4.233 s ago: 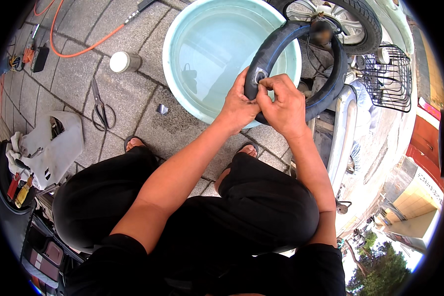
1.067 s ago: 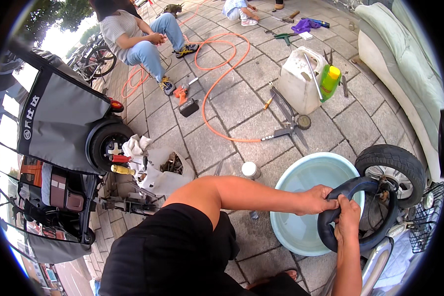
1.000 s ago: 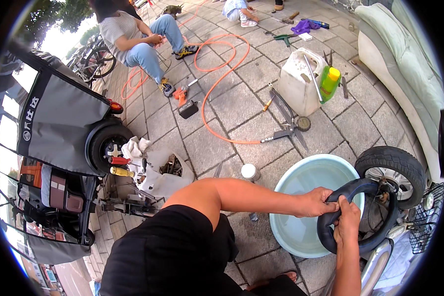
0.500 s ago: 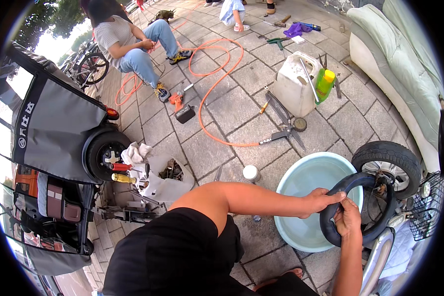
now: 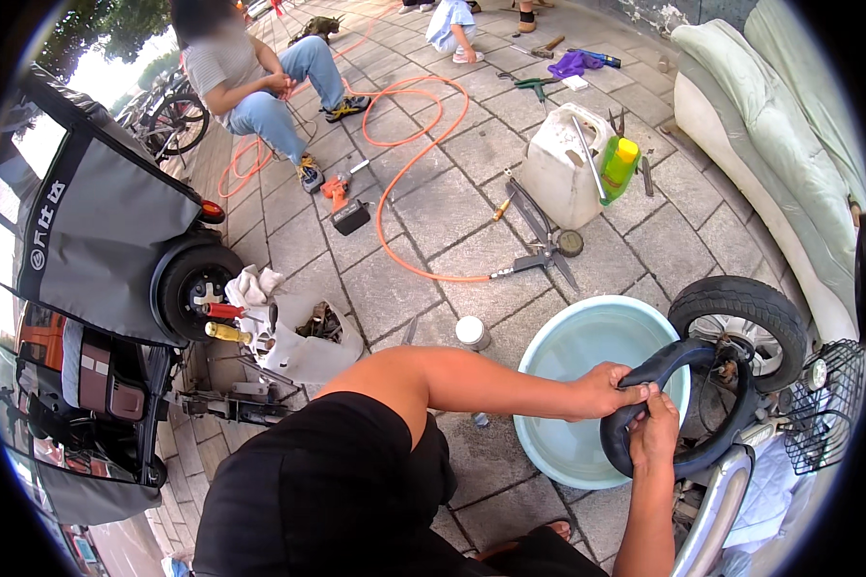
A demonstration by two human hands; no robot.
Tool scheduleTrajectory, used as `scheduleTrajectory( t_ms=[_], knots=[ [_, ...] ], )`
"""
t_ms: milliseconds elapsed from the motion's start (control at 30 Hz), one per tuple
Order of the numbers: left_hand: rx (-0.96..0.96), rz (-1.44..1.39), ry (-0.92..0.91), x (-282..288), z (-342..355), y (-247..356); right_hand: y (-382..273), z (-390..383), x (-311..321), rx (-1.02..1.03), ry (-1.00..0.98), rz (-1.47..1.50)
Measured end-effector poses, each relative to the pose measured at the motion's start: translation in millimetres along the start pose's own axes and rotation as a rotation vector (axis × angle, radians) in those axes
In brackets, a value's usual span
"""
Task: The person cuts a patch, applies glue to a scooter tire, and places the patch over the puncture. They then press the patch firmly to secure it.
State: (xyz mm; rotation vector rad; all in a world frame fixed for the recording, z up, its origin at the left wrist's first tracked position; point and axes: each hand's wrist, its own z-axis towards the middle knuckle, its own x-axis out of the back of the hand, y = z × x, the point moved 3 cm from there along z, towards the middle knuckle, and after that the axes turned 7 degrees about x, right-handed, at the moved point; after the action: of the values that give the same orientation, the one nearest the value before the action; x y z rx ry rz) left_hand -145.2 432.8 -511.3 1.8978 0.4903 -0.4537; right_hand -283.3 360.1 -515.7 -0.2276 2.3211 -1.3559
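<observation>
Both of my hands grip a black inner tube (image 5: 614, 444) over the right part of a light-blue basin (image 5: 528, 420) of water. My left hand (image 5: 601, 391) is closed on the tube's upper left bend. My right hand (image 5: 654, 428) wraps it just beside, thumbs nearly touching. The rest of the tube loops to the right around the parts by a wheel with a black tire (image 5: 777, 313).
Behind the basin stand a whitish jerrycan (image 5: 560, 163) and a green bottle (image 5: 619, 173). An air gun (image 5: 539, 260) on an orange hose and a cordless drill (image 5: 346, 204) lie on the paving. A white tool bucket (image 5: 322, 361) stands left, and a person (image 5: 260, 91) sits farther back.
My view has shifted slightly, so most things appear a little farther left. My hands stay on the inner tube, with the thumbs now closer together.
</observation>
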Motion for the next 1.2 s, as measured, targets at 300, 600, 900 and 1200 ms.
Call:
scheduleTrajectory(
  t_ms=[300,600,900,1200],
  knots=[
    [-0.245,0.596,0.028,-11.0,8.5,8.7,3.3,-2.4,10.2,-0.021,0.100,0.024],
    [0.101,0.094,-0.062,5.7,-3.1,-6.7,4.4,-0.9,-1.2,-0.072,-0.019,0.037],
    [0.090,0.092,0.113,0.8,-10.9,11.4,3.2,11.0,-0.3,0.021,-0.020,-0.052],
    [-0.070,0.209,-0.076,5.2,-10.8,-9.4,-4.7,-11.8,-16.6,-0.057,-0.032,-0.021]
  ],
)
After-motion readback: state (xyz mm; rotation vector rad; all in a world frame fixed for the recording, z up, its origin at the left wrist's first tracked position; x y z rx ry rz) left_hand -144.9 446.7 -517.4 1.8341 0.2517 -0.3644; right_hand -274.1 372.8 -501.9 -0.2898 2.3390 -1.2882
